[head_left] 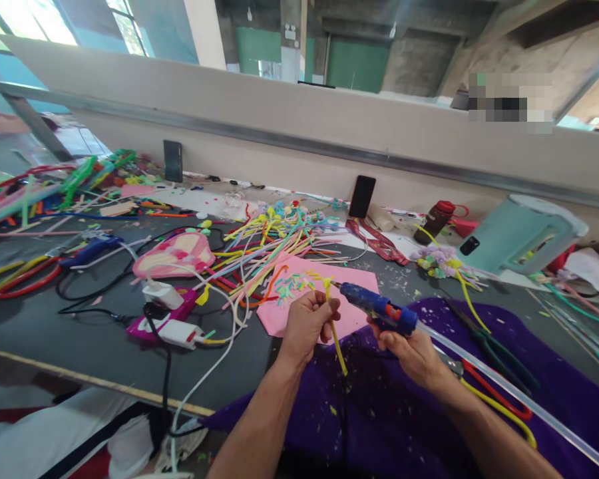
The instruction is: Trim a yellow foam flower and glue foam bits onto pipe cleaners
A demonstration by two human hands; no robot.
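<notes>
Between the fingertips of my left hand (310,320) is a yellow pipe cleaner (339,349), its lower end hanging down and its bent top showing above the fingers. My right hand (413,351) is wrapped round a blue hot glue gun (379,307), with a long clear glue stick (509,391) running out of its back. The gun's nozzle points left, close to the top of the pipe cleaner; whether they touch I cannot tell. Beneath the left hand lies a pink sheet (358,283) with short green and yellow pieces (299,285) on it.
A purple cloth (389,412) covers the near table edge, with pliers (494,349) on it. Left lies a magenta power strip (180,307) with plugs and trailing cables. Bundled pipe cleaners (259,249) lie behind the sheet. A phone (362,196) and a teal kettle (524,233) stand further back.
</notes>
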